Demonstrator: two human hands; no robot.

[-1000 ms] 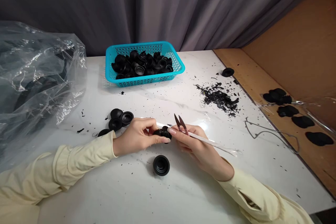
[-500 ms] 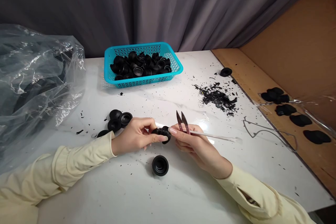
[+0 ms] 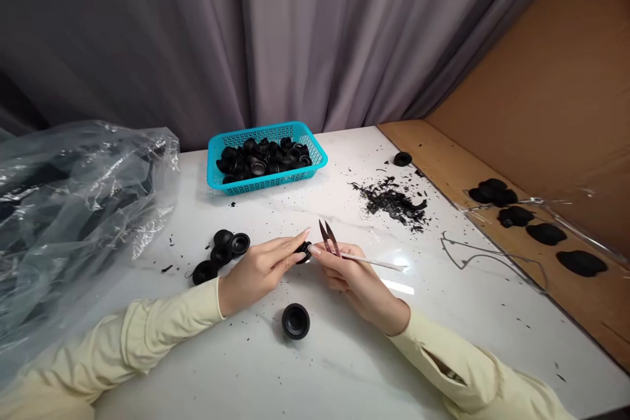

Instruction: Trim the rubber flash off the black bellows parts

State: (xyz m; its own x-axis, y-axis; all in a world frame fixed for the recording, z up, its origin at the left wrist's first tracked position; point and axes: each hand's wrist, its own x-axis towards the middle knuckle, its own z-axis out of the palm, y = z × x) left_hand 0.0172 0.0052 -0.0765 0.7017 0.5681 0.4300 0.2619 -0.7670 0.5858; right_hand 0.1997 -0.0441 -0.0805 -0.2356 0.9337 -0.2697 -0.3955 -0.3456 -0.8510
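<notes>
Between the fingertips of both hands is a small black rubber bellows (image 3: 304, 253), mostly hidden by them. My left hand (image 3: 266, 269) holds its left side between thumb and nearly straight fingers. My right hand (image 3: 357, 279) is closed, with its thumb at the piece's right side. It also grips thread snips (image 3: 329, 239), their dark blades apart and pointing away from me. A thin pale stick (image 3: 378, 263) juts out rightward from the same hand. Nearer me, one black rubber bellows with its cupped side up (image 3: 296, 321) sits on the white table (image 3: 236, 374).
Several black rubber pieces (image 3: 221, 254) lie left of my left hand. A blue basket (image 3: 268, 186) full of them stands behind. Black scraps (image 3: 394, 203) are heaped at back right. A clear plastic bag (image 3: 147, 177), a bent wire frame (image 3: 467, 262) and flat black pieces (image 3: 581, 263) flank the table.
The view has tilted up, so the basket sits lower in the picture. My left fingers have straightened over the rubber bellows, which shows less. My right hand keeps the snips.
</notes>
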